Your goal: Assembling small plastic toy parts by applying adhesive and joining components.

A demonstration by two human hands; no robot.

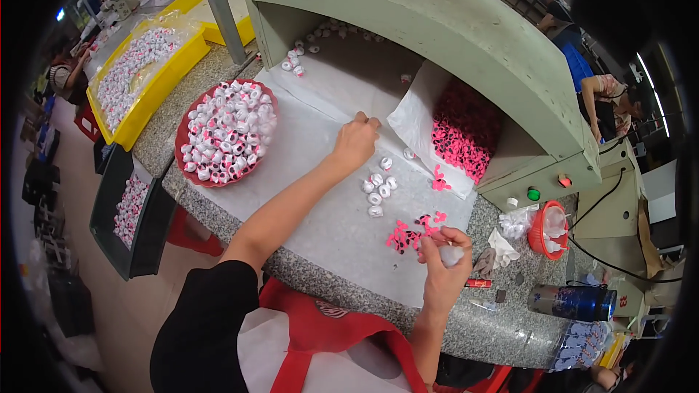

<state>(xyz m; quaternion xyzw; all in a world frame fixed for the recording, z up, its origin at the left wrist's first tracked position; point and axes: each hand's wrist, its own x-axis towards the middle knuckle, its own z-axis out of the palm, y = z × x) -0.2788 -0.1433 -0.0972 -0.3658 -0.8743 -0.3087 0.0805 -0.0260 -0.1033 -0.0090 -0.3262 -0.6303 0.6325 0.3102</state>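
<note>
Red apron cloth (317, 313) and a black short sleeve (200, 320) are filling the nearest space at six o'clock. The left hand (357, 142) is resting with its fingers curled on a white paper sheet (320, 211); whether it is gripping anything, I cannot tell. The right hand (445, 247) is closing around a small translucent white bulb-shaped bottle (451, 255). At ten o'clock from it, flat pink-and-black pieces (400, 239) are lying loose; at five o'clock from the left hand, rounded white pieces (378, 188) are clustering. A round red plastic bowl (255, 165) is sitting at nine o'clock, brimming with white-and-pink pieces (226, 127). Beneath the paper, a grey speckled stone tabletop (320, 276) is showing. Toward one o'clock, a pale green arched metal housing (408, 0) is standing, sheltering a pink heap (462, 135). A blue cylindrical tumbler (582, 303) is lying at four o'clock from the right hand. Farther out, a yellow plastic tray (167, 89) is holding more pieces at ten o'clock, while a co-worker (611, 102) is leaning at two o'clock.
</note>
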